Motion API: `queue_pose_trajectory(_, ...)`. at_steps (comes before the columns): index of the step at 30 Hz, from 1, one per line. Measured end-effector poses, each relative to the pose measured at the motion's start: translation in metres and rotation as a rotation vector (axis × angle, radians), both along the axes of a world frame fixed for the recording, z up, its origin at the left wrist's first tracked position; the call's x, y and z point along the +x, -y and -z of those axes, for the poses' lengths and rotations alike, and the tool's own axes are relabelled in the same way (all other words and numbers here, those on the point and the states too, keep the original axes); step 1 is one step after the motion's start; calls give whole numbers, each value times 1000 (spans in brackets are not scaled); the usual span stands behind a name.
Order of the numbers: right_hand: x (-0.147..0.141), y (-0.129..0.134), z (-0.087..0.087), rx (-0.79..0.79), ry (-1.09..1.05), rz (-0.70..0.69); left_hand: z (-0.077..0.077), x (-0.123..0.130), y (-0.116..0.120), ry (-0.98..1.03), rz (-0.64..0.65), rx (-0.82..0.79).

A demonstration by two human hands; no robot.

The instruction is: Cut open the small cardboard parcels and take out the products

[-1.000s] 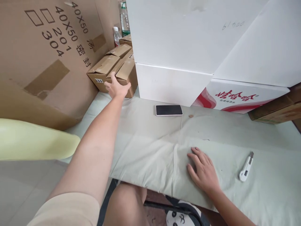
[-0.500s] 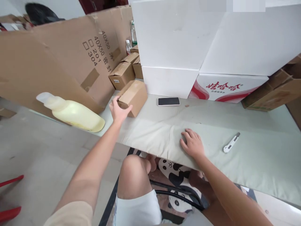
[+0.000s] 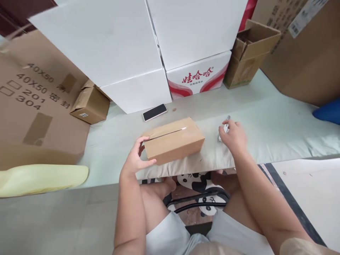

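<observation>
A closed brown cardboard box [image 3: 175, 143] sits near the front of the cloth-covered table, a seam running along its top. My left hand [image 3: 135, 157] grips its left end, fingers at the upper edge and thumb on the near side. To the right of the box, my right hand [image 3: 235, 136] has its thumb and fingers closed around a white box cutter [image 3: 225, 128]. The cutter's tip points away from me and part of its body is hidden by the fingers. Whether it is lifted off the cloth, I cannot tell.
A phone [image 3: 155, 112] lies behind the box. White cartons [image 3: 196, 79] are stacked at the back, with an open brown carton [image 3: 244, 58] beside them. On the left are a smaller brown box [image 3: 91, 104], a big cardboard panel [image 3: 39, 124] and a yellow bottle [image 3: 45, 179] at the table edge.
The cardboard box has come rightward and forward to the table's front middle with my left hand on it. My right hand has gone from resting on the cloth to the box cutter. The view has turned right.
</observation>
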State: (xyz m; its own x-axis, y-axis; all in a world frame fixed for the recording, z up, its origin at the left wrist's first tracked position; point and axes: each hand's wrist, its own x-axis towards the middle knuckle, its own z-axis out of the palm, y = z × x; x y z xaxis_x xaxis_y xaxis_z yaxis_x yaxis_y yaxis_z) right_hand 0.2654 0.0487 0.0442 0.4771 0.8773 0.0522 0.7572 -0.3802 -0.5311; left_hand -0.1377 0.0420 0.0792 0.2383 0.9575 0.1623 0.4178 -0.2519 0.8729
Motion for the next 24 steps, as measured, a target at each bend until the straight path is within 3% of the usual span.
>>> queue_pose_trajectory(3, 17, -4, 5, -250, -9, -20, 6, 16, -3, 94, 100, -61)
queue_pose_trajectory(5, 21, -5, 11, -315, -5, -82, 11, 29, -1, 250, 63, -89)
queue_pose_trajectory(7, 23, -7, 16, -303, 14, -109, 16, 44, 1, 391, -49, -94)
queue_pose_trajectory(10, 26, -10, 19, -226, -16, -114, 20, 62, 2, 436, -223, -69)
queue_pose_trajectory(13, 26, -10, 14, -150, -276, -115, 22, 69, 1, 428, -264, -76)
queue_pose_trajectory(17, 15, -6, -2, 137, -950, -146, 24, 68, -2, 421, -226, -93)
queue_pose_trajectory(19, 6, -1, -13, 337, -1143, -170, 24, 67, -3, 427, -222, -97)
queue_pose_trajectory(24, -11, 18, -50, 768, -1007, -166, 23, 70, -5, 464, -236, -101)
